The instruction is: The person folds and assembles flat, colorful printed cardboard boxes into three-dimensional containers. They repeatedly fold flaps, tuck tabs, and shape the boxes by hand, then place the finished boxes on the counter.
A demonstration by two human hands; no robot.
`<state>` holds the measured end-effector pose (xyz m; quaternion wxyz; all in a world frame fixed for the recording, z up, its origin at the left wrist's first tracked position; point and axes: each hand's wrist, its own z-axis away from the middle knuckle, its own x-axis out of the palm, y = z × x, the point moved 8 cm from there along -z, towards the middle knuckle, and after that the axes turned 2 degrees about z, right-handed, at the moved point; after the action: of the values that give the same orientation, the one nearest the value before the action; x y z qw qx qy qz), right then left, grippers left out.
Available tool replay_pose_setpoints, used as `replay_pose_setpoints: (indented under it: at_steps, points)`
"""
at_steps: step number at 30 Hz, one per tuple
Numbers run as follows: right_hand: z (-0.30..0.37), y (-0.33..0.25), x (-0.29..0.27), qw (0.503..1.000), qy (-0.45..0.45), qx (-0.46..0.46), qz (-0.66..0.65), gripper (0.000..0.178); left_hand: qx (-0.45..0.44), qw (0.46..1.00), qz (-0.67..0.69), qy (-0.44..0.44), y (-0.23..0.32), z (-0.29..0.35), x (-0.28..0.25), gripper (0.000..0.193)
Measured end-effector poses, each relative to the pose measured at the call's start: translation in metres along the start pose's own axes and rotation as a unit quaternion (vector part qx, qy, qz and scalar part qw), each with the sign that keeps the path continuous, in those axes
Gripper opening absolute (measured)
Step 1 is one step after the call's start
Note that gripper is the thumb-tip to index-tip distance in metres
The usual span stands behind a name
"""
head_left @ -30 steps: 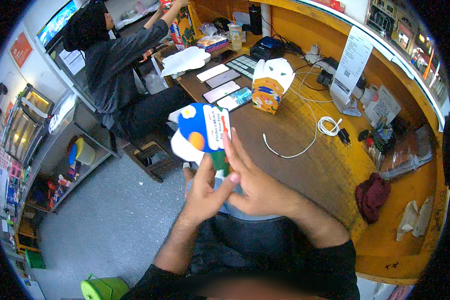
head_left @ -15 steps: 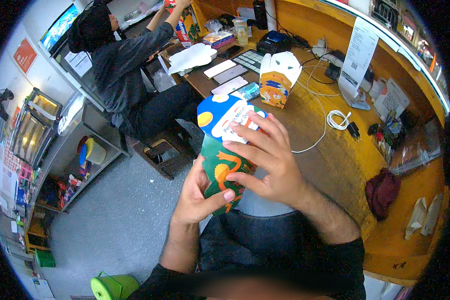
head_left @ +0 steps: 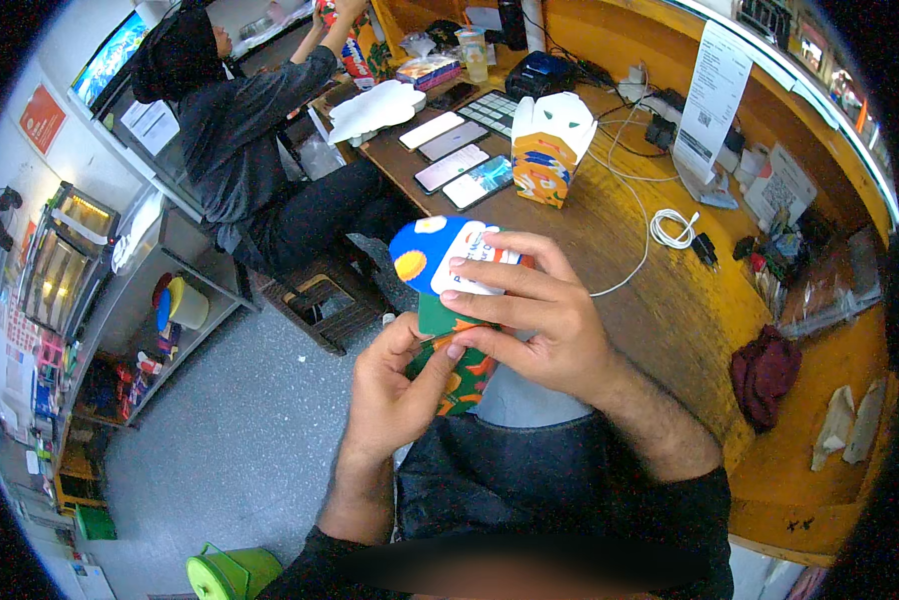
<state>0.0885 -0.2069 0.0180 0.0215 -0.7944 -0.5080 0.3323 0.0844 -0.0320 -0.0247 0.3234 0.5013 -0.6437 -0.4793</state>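
A printed cardboard food box [head_left: 422, 258] is between my hands above my lap, with a rounded blue and white flap at the top and green panels with orange drawings below. My left hand [head_left: 395, 390] grips its green lower part from the left, thumb pressed on the front. From the right, my right hand [head_left: 555, 325] holds the box, its fingers spread across the white label and flap and its thumb close to the left thumb at a bend in the green panel. The box's back is hidden.
On the table, an orange and white food box [head_left: 553, 155] stands upright beside several phones [head_left: 450, 168]. White flat cardboard pieces [head_left: 375, 110] lie at its far left edge. A coiled white cable [head_left: 674, 230] and dark red cloth [head_left: 766, 375] are at right. A co-worker [head_left: 255, 140] sits at left, holding a colourful box.
The box has come slightly lower, and its green panel now bends below the flap. My thumbs have moved together at that bend; the left thumb has slid upward.
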Motion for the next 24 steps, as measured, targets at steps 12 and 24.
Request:
replay_pose_setpoints:
  at_steps: [12,24]
  points:
    - [0.009,0.019,0.016,0.986,0.03,0.085,-0.142,0.016,-0.076,0.997,-0.019,0.028,-0.005,-0.003,-0.002,0.029]
    - [0.009,0.015,-0.001,0.981,0.125,0.095,-0.109,0.013,-0.138,0.961,0.225,0.077,-0.024,0.002,-0.003,0.033]
